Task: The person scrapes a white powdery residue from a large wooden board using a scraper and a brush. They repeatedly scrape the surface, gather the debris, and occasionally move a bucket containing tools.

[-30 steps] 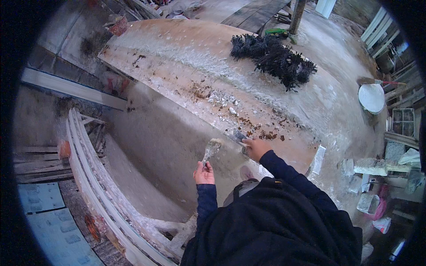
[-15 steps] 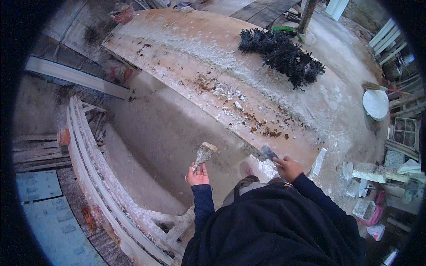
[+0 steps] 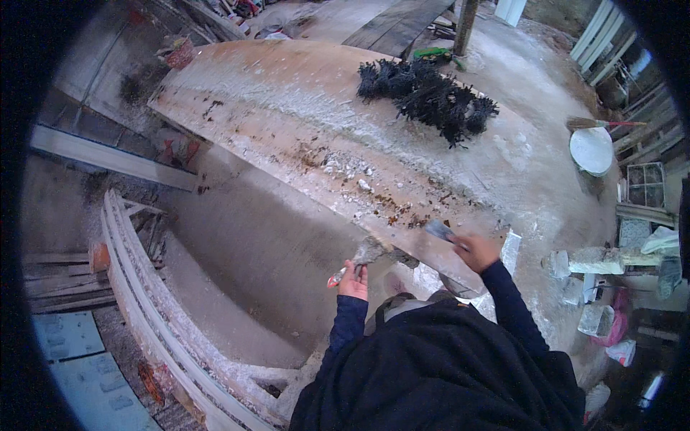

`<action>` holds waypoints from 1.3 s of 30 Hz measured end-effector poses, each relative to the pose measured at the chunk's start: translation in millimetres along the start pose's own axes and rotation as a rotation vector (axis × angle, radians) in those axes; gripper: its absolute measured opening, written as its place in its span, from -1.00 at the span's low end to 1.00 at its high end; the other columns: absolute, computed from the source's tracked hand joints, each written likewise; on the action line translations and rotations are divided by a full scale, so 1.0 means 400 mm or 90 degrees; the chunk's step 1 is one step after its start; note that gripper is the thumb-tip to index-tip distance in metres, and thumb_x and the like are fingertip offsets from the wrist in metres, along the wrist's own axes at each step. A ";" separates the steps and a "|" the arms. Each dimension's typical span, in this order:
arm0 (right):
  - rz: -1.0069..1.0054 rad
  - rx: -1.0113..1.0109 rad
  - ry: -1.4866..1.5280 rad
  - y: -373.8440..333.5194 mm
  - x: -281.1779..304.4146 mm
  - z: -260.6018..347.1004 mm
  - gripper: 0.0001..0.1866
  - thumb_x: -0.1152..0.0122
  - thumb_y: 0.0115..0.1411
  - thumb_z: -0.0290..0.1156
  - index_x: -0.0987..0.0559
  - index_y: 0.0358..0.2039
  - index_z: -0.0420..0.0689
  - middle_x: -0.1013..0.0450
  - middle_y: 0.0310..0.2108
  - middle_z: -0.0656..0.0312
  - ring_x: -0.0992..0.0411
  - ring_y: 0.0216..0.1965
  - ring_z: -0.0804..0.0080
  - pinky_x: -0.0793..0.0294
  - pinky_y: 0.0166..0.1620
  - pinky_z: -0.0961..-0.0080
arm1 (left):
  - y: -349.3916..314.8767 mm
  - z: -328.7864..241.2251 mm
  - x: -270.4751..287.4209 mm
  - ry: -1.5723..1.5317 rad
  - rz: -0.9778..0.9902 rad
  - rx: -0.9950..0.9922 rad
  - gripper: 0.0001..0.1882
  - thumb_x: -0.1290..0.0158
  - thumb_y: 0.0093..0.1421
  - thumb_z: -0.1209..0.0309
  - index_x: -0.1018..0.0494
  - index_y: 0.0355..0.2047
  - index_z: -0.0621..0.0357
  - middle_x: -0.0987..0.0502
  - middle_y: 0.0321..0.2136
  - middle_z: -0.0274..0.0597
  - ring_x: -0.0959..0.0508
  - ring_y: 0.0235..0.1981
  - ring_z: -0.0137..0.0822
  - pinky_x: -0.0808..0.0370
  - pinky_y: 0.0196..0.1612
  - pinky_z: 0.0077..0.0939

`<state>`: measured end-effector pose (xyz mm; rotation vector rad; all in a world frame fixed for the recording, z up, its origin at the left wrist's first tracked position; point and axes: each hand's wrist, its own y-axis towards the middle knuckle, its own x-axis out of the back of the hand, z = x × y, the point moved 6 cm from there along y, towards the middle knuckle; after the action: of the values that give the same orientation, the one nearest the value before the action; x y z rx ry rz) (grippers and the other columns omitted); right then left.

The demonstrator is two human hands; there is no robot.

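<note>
My left hand (image 3: 353, 281) is closed round a plaster-caked, fan-shaped hand tool (image 3: 371, 251) with a reddish handle end; whether it is a brush or a scraper I cannot tell. Its wide end reaches the near edge of a long pinkish board (image 3: 287, 118). In my right hand (image 3: 477, 252) is a putty knife (image 3: 438, 230), its grey blade above the board's near right part. White plaster crumbs (image 3: 348, 167) and brown bits (image 3: 411, 215) lie scattered over the board close to both tools.
A bundle of black fringed strands (image 3: 424, 93) lies across the board's far right side. Beyond it are a white round basin (image 3: 591, 151) and a broom (image 3: 589, 123). A curved white moulding (image 3: 136, 287) stands at left, near pale blue panels (image 3: 100, 381).
My left hand has moved right and up, turning its tool so the wide end meets the board's edge. My right hand with the putty knife has shifted slightly. The view has moved a little.
</note>
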<state>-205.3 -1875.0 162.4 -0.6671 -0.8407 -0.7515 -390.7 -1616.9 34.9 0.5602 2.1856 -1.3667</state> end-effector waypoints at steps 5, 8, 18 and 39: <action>-0.048 -0.143 -0.023 -0.221 0.026 -0.227 -0.75 -0.07 0.08 -0.17 -0.55 -0.21 0.20 -0.43 -0.47 0.15 -0.43 -0.41 0.18 -0.41 -0.35 0.32 | 0.008 0.108 -0.110 0.069 0.020 0.089 -0.72 -0.14 0.03 0.36 -0.36 -0.23 0.02 -0.43 -0.30 -0.29 -0.46 -0.27 -0.34 -0.47 -0.22 -0.53; -0.046 -0.103 -0.031 -0.197 0.001 -0.245 -0.76 -0.06 0.08 -0.17 -0.55 -0.21 0.23 -0.41 -0.49 0.16 -0.42 -0.42 0.18 -0.41 -0.36 0.33 | -0.005 0.121 -0.139 0.075 0.015 0.074 -0.71 -0.13 0.04 0.35 -0.34 -0.23 0.05 -0.42 -0.28 -0.27 -0.43 -0.27 -0.34 -0.46 -0.22 -0.53; 0.027 0.103 -0.050 0.132 -0.037 0.042 -0.74 -0.02 0.06 -0.16 -0.52 -0.20 0.21 -0.44 -0.39 0.18 -0.43 -0.41 0.14 -0.43 -0.38 0.25 | -0.068 0.049 -0.070 0.010 -0.148 -0.070 -0.68 -0.07 0.04 0.33 -0.29 -0.20 0.09 -0.35 -0.19 -0.24 -0.38 -0.22 -0.29 -0.45 -0.16 -0.44; -0.215 -0.274 0.141 -0.440 0.100 -0.342 -0.73 -0.12 0.05 -0.24 -0.55 -0.20 0.08 -0.43 -0.51 0.13 -0.41 -0.45 0.25 -0.37 -0.35 0.42 | 0.212 0.070 -0.308 0.790 -0.044 -0.299 -0.82 -0.12 0.00 0.41 -0.47 -0.39 0.24 -0.53 -0.53 -0.20 -0.52 -0.57 -0.43 -0.44 -0.54 -0.56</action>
<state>-272.3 -2091.2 165.5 -0.8123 -0.5955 -1.3103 -238.6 -1617.1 39.5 1.3821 3.3214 -0.4094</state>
